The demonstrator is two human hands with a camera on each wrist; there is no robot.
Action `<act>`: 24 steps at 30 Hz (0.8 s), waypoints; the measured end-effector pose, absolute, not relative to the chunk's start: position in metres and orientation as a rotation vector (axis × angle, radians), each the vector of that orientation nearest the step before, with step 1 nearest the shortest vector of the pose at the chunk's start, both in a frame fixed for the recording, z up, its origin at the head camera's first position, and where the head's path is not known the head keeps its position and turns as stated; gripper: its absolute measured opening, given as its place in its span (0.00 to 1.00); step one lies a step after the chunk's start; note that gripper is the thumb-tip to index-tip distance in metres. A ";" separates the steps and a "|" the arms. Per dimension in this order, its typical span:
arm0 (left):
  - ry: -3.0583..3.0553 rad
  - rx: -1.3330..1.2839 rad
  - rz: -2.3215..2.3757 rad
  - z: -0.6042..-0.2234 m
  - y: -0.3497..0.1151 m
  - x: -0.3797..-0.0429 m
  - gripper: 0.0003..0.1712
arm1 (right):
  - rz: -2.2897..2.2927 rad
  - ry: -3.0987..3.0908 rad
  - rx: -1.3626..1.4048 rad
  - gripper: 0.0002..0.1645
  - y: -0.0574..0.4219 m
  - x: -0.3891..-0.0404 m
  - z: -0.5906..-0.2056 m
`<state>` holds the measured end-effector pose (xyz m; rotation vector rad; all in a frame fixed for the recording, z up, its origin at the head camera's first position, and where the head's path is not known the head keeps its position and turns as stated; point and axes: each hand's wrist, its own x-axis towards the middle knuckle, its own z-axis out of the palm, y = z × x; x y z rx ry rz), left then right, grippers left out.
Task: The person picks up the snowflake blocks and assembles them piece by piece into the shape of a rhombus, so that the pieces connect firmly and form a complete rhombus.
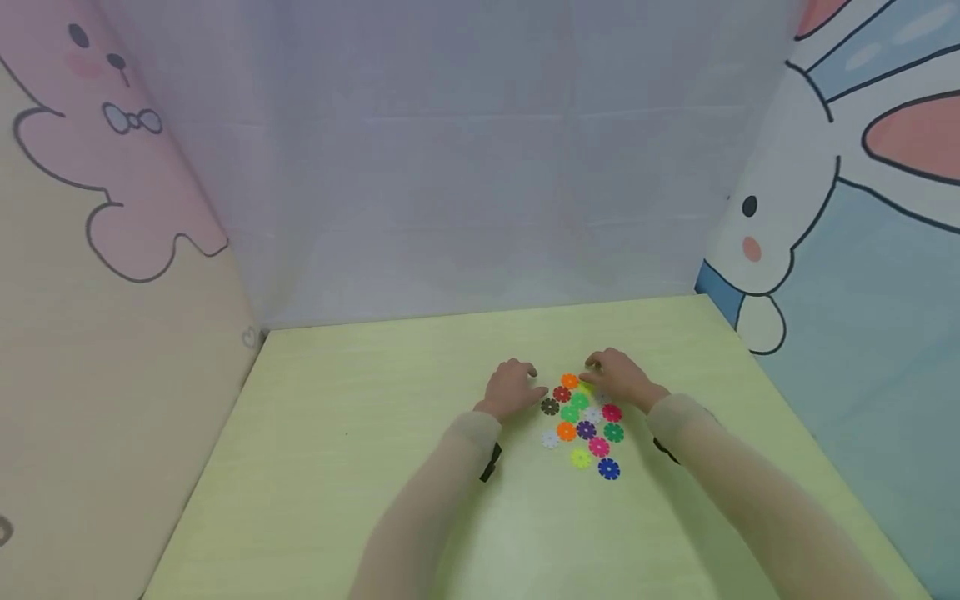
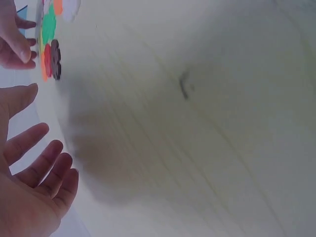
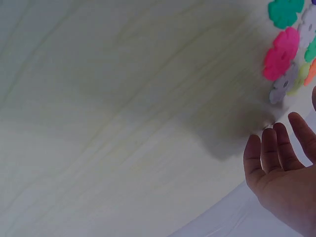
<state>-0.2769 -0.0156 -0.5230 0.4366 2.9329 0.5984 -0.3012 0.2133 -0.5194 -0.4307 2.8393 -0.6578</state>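
Several flower-shaped plastic discs in many colours lie in a loose cluster on the table, among them a purple disc (image 1: 586, 430) and a blue disc (image 1: 609, 469). To the left of the cluster hovers my left hand (image 1: 512, 388), fingers bent loosely and holding nothing; the black disc (image 1: 550, 407) and the red disc (image 1: 562, 394) are nearest to it. My right hand (image 1: 617, 375) is at the far right side of the cluster, its fingertips beside the orange disc (image 1: 570, 381) and partly over a yellow one. In the right wrist view its fingers are loosely curved, near a grey-white disc (image 3: 284, 85).
The pale wood-grain table (image 1: 360, 467) extends to both sides of the arms. A plain light curtain (image 1: 465, 167) stands behind it. Printed panels flank it, with a pink animal (image 1: 142, 225) on the left and a white rabbit (image 1: 772, 208) on the right.
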 end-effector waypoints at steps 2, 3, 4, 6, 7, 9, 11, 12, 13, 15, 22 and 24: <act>2.938 0.455 0.596 -0.526 -0.009 -0.279 0.23 | -0.685 2.852 -0.434 0.23 0.212 -0.301 -0.522; 2.941 0.461 0.593 -0.527 -0.006 -0.279 0.23 | -0.696 2.853 -0.434 0.23 0.211 -0.301 -0.522; 2.942 0.464 0.593 -0.528 -0.003 -0.280 0.23 | -0.710 2.852 -0.436 0.23 0.210 -0.301 -0.523; 2.943 0.465 0.600 -0.530 0.001 -0.281 0.22 | -0.738 2.839 -0.427 0.24 0.207 -0.301 -0.524; 2.944 0.465 0.604 -0.531 0.003 -0.281 0.23 | -0.747 2.833 -0.422 0.24 0.206 -0.301 -0.524; 2.940 0.460 0.623 -0.531 0.006 -0.280 0.23 | -0.752 2.826 -0.396 0.24 0.204 -0.301 -0.524; 2.927 0.458 0.647 -0.532 0.009 -0.280 0.23 | -0.758 2.824 -0.377 0.25 0.202 -0.301 -0.525; 2.923 0.460 0.648 -0.532 0.010 -0.280 0.23 | -0.757 2.827 -0.379 0.24 0.201 -0.300 -0.525; 2.917 0.461 0.655 -0.533 0.011 -0.279 0.23 | -0.756 2.830 -0.375 0.24 0.200 -0.300 -0.526; 2.913 0.466 0.656 -0.534 0.012 -0.279 0.22 | -0.765 2.834 -0.379 0.23 0.199 -0.300 -0.526; 2.920 0.501 0.648 -0.535 0.015 -0.279 0.19 | -0.785 2.818 -0.390 0.18 0.195 -0.301 -0.525; 2.919 0.519 0.649 -0.536 0.016 -0.279 0.18 | -0.788 2.810 -0.388 0.18 0.194 -0.301 -0.524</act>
